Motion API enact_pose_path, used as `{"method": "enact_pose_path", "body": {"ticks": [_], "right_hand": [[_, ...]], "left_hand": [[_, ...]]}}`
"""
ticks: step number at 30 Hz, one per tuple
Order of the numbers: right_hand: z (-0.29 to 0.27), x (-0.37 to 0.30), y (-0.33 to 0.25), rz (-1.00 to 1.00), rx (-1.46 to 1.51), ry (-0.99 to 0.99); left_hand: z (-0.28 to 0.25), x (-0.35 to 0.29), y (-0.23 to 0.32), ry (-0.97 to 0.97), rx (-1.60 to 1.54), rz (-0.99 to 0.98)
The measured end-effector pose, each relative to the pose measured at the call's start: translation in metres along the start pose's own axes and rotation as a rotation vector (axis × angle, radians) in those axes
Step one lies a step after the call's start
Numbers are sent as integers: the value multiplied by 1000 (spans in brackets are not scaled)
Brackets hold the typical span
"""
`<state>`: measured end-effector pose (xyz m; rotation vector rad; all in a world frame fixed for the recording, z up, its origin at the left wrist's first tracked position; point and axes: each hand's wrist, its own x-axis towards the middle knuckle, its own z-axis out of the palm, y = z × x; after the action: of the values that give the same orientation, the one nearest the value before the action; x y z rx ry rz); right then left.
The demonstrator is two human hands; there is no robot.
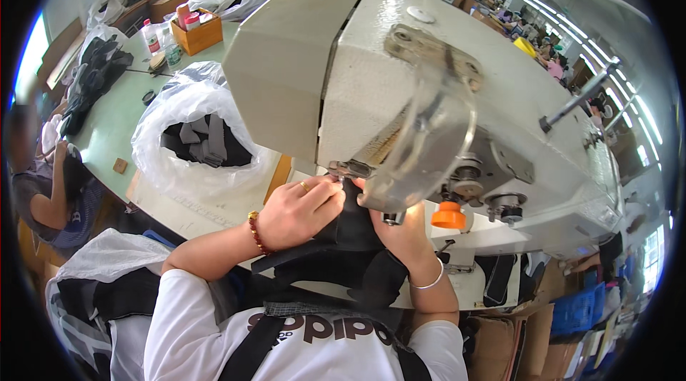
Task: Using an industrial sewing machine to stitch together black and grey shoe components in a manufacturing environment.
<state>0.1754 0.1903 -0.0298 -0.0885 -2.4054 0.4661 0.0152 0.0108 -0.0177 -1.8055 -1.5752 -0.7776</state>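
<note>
A large off-white sewing machine [279,52] stands right in front of me, and its presser foot area [350,169] is at my fingertips. Black fabric [350,231] runs from under the needle area down to my lap. My left hand [299,213] is closed in a pinch on the fabric's upper edge, just left of the needle. On the other side, my right hand [401,232] grips the same fabric; the machine's clear guard [421,138] hides part of its fingers. The needle itself is hard to make out.
Left of the machine, a white plastic bag [161,159] holds dark and grey cloth pieces. Farther back are a wooden box [196,34], bottles [151,38] and dark garments [93,81]. A person [50,195] sits at left. An orange knob [448,215] hangs beside my right hand.
</note>
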Motion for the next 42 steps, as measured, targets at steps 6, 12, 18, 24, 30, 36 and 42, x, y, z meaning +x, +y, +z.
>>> {"method": "enact_pose_path", "body": {"ticks": [6, 12, 18, 24, 30, 36, 42], "right_hand": [[-67, 1, -66, -231, 284, -1], [-128, 8, -125, -513, 1491, -272], [-142, 15, -164, -706, 1585, -472], [-144, 14, -181, -725, 1643, -526], [-131, 13, -195, -662, 1650, -566], [-148, 16, -187, -717, 1660, -610], [-142, 17, -194, -681, 1642, -606]], "left_hand": [[-10, 3, -2, -59, -73, 17], [-12, 10, -1, -79, -68, 44], [-17, 7, -1, -148, -108, 15], [-18, 4, -2, -137, -126, 23], [-14, 7, 0, -91, -144, 16], [-10, 5, 1, -57, -172, -26], [-5, 7, -1, -9, -201, -1]]}}
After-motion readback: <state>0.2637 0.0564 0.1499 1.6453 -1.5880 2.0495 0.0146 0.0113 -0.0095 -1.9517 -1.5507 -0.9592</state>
